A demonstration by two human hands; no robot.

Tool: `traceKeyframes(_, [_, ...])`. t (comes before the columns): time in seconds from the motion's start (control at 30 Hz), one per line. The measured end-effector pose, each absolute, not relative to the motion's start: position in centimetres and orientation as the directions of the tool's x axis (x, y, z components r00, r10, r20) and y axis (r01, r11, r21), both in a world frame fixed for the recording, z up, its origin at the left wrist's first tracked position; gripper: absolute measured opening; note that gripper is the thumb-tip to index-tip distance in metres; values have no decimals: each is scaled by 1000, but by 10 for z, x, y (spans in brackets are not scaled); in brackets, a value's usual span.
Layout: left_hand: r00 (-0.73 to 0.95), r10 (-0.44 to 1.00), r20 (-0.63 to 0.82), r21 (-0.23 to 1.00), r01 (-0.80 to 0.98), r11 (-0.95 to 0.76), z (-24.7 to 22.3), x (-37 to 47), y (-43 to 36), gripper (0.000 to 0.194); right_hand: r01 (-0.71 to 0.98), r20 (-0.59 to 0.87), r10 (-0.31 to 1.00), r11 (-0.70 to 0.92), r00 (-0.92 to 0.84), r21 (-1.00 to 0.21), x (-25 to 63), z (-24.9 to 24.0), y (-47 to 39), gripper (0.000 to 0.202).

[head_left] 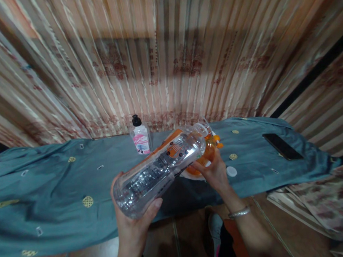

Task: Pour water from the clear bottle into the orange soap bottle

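Note:
A large clear plastic bottle (158, 170) with an orange printed label is tilted, its open mouth toward the upper right. My left hand (136, 222) is wrapped round its base end. Beneath the bottle's neck my right hand (213, 171) grips an orange translucent container (208, 152), partly hidden behind the bottle and fingers. The edge of something white shows under the big bottle near the orange container. A round white cap (231, 171) lies on the cloth just right of my right hand.
A small bottle (142, 141) with a black top and pink label stands at the back of the teal-covered table (54, 183). A black phone (282, 146) lies at the right. Pleated patterned curtains (154, 54) hang behind and beside the table.

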State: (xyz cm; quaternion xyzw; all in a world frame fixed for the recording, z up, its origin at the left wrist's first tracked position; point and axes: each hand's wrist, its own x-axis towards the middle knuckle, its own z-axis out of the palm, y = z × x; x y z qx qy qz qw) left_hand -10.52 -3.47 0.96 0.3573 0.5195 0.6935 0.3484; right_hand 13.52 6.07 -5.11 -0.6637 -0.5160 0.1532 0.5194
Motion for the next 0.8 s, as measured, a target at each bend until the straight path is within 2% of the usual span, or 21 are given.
traceKeyframes(0.37, [-492, 866, 93, 969, -154, -192, 13, -103, -35, 112, 475, 273, 862, 43, 426, -879, 137, -46, 62, 107])
traceKeyframes(0.8, [-496, 861, 109, 971, -134, -200, 14, -102, -36, 110, 475, 233, 872, 1, 431, -880, 135, -47, 66, 86])
